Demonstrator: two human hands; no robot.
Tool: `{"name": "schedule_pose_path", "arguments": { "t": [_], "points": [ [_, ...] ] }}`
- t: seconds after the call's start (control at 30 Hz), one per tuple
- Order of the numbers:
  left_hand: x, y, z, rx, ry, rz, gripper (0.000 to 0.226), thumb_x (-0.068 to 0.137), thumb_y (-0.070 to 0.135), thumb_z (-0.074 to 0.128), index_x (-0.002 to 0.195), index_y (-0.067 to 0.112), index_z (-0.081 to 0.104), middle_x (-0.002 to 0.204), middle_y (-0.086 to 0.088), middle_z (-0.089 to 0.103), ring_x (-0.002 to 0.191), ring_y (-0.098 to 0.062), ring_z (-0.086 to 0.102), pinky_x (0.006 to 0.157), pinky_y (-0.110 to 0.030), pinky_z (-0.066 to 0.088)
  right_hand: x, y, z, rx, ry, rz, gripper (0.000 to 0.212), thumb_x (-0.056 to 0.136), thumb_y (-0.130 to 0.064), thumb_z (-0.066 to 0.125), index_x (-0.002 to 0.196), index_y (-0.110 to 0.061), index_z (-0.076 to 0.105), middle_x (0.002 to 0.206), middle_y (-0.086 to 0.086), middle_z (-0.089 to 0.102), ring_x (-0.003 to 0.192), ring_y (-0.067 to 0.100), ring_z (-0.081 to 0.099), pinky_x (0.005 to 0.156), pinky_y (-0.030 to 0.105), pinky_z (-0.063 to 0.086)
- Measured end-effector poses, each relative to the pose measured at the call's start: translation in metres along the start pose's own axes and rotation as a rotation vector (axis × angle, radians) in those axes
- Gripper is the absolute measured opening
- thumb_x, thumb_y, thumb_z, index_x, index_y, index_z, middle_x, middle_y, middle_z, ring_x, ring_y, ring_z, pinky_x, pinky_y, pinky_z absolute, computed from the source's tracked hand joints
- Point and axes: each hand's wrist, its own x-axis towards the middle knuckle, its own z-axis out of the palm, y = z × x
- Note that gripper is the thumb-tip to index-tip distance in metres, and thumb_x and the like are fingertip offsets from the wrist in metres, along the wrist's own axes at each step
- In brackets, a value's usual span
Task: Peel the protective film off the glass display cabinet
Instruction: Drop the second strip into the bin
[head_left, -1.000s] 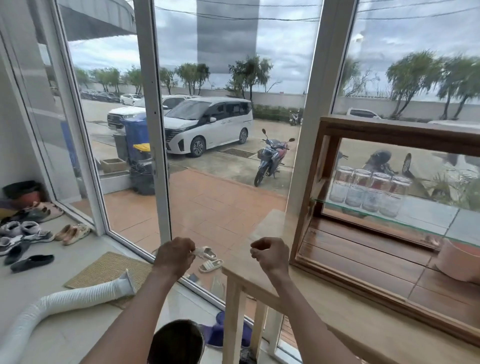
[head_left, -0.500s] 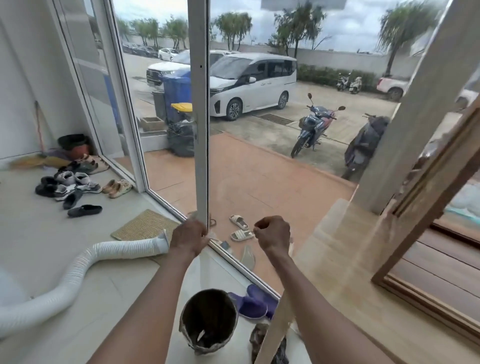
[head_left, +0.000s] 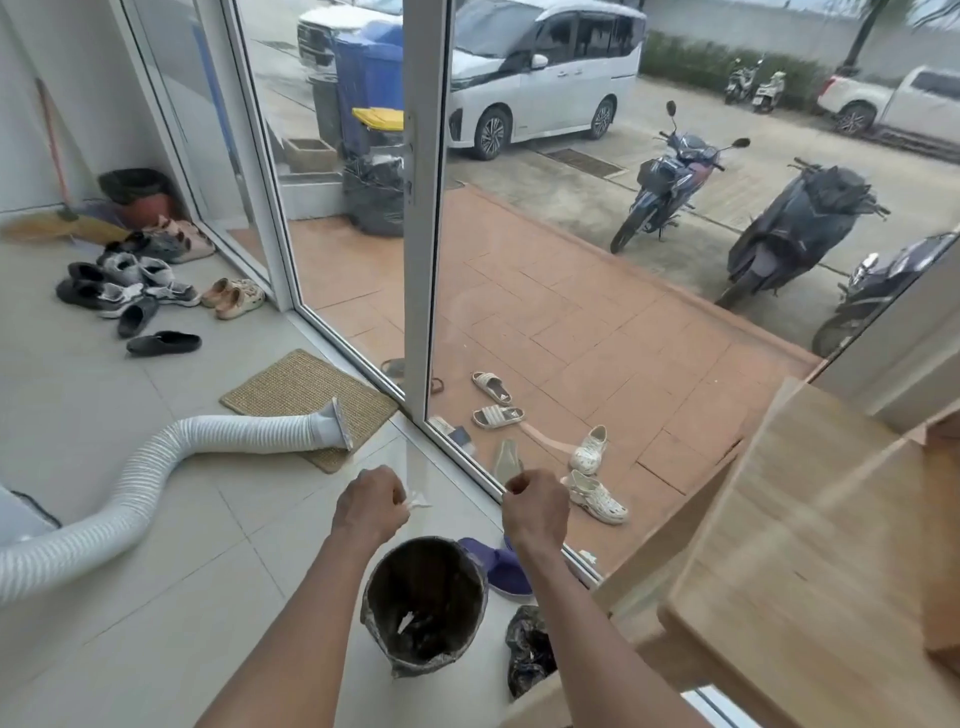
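Since a second ago the view has been swung down and to the left: the glass display cabinet, then filling the right of the frame, is now out of sight, and only the blurred wooden table (head_left: 810, 519) it stood on is left at the lower right. Both fists have been carried along and are now held over the dark waste bin (head_left: 425, 605) at the bottom centre. The left hand (head_left: 370, 503) is closed, with a small crumpled whitish scrap (head_left: 417, 502) pinched at its fingertips, taken to be protective film; the right hand (head_left: 535, 506) is also closed, but whether anything is gripped in it cannot be told. A sheet stretched between the two hands may be present, yet clear film against pale floor tiles cannot be made out. This is judged to be a disposal step, a peeled piece being brought to the bin, with more peeling possibly left. A pale scrap is already seen inside the bin. How much film remains on the cabinet cannot be judged.
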Motion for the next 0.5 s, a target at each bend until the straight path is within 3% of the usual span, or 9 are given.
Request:
{"name": "schedule_pose_path", "arguments": {
  "t": [0.2,0.5],
  "points": [
    [0.019,-0.003,0.037,-0.066,-0.087,-0.041,0.019,0.074,0.024,0.077,0.090,0.017,0.068,0.097,-0.005,0.072,0.090,-0.023,0.068,0.079,-0.034,0.055,0.014,0.027,0.020,-0.042,-0.022,0.046,0.021,0.078,0.000,0.058,0.078,-0.013,0.075,0.081,0.006,0.073,0.075,0.024,0.066,0.060,0.028,0.044],
    [0.028,-0.013,0.067,-0.159,-0.158,-0.071,0.017,0.076,0.010,0.074,0.093,0.012,0.071,0.095,-0.006,0.073,0.090,-0.020,0.067,0.084,-0.029,0.055,0.022,0.054,0.044,-0.104,-0.111,0.018,0.025,0.079,-0.001,0.059,0.086,-0.019,0.074,0.093,0.001,0.075,0.089,0.020,0.068,0.076,0.032,0.055]
  ]
}}
